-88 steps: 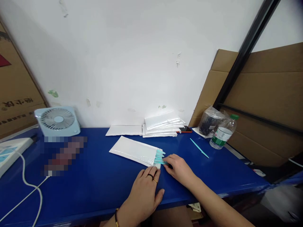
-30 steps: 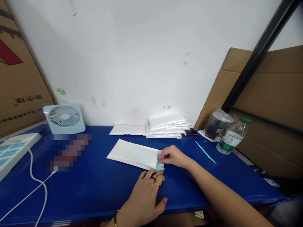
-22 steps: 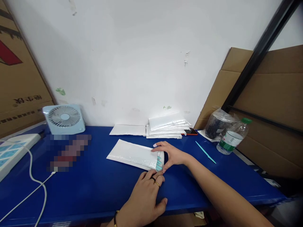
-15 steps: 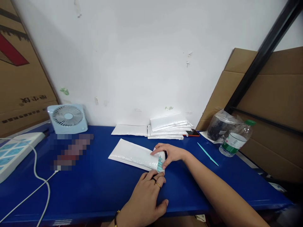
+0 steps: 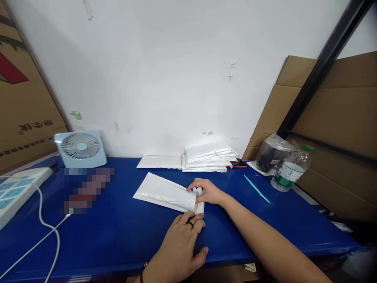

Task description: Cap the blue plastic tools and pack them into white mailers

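Note:
A white padded envelope [image 5: 165, 193] lies on the blue table [image 5: 118, 232], its mouth facing right. My right hand [image 5: 206, 192] is curled at that mouth, fingers pressed against its end; the teal sticks that poked out earlier are hidden inside. My left hand [image 5: 181, 241], with two rings, rests palm down on the table, its fingertips holding the envelope's near corner. One loose teal stick [image 5: 256, 189] lies to the right.
A pile of white envelopes [image 5: 206, 159] lies at the wall beside a phone [image 5: 238, 163]. A water bottle [image 5: 290, 169] and a plastic bag [image 5: 272, 153] stand right; a small fan [image 5: 80, 148], a scale [image 5: 14, 190] and a white cable [image 5: 44, 232] are left. Cardboard leans on both sides.
The teal sticks that stuck out of the envelope's mouth have been pushed in by my right hand and no longer show. My left hand has stayed on the envelope's corner.

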The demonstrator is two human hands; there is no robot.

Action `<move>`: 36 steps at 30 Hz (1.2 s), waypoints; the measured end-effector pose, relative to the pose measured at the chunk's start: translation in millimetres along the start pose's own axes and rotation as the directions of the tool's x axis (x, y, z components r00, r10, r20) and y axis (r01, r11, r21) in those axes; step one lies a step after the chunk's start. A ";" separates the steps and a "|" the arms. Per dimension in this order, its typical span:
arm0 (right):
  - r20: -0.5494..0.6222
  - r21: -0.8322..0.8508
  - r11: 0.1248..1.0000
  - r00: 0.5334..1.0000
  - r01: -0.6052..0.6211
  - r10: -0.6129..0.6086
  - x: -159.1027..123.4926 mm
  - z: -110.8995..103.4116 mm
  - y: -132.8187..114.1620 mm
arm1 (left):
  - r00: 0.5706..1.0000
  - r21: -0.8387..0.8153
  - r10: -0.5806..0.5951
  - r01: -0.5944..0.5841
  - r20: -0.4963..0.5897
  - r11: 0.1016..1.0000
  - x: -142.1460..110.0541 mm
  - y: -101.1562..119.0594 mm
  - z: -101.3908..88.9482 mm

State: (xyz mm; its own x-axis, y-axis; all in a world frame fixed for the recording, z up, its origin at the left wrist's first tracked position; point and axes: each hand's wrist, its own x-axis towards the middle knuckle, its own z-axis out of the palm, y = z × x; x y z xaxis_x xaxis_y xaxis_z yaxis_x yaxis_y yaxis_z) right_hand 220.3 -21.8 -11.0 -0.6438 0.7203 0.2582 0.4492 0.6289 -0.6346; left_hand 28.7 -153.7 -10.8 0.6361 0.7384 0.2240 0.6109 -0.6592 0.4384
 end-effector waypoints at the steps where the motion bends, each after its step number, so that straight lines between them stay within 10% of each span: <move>1: 0.030 0.025 1.000 1.000 -0.004 0.003 -1.2 -2.9 1.0 | 1.000 0.001 -0.001 0.001 0.001 1.000 -0.2 0.0 -0.1; 5: 0.213 0.152 0.987 0.977 -0.061 0.028 -7.4 -17.1 7.7 | 1.000 -0.004 -0.001 0.001 0.002 1.000 -0.5 -0.5 -0.6; 11: -0.096 0.081 0.987 0.984 -0.142 0.149 2.7 0.2 17.9 | 1.000 -0.013 -0.009 0.009 0.006 1.000 -0.1 -1.7 0.1; 19: 0.094 -0.023 0.916 0.912 -0.400 0.400 -49.6 -21.4 -2.6 | 1.000 -0.028 -0.018 0.018 0.011 0.999 -4.2 3.6 -4.7; 24: -0.129 -0.231 0.951 0.975 -0.204 0.178 -73.6 -18.3 -33.8 | 1.000 -0.053 -0.024 0.025 0.011 0.998 -11.1 5.5 -8.1; 36: -0.004 -0.068 0.997 1.000 -0.022 0.022 -72.1 -13.2 -38.3 | 0.994 -0.078 -0.099 0.096 -0.048 0.992 -17.6 5.5 -6.7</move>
State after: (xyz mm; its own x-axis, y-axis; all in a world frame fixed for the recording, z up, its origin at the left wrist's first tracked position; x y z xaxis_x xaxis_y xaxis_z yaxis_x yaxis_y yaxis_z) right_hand 257.7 -94.0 4.2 -0.6315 0.7349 0.2473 0.5043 0.6315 -0.5889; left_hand 17.7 -169.4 -6.4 0.5487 0.8063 0.2209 0.6304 -0.5726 0.5242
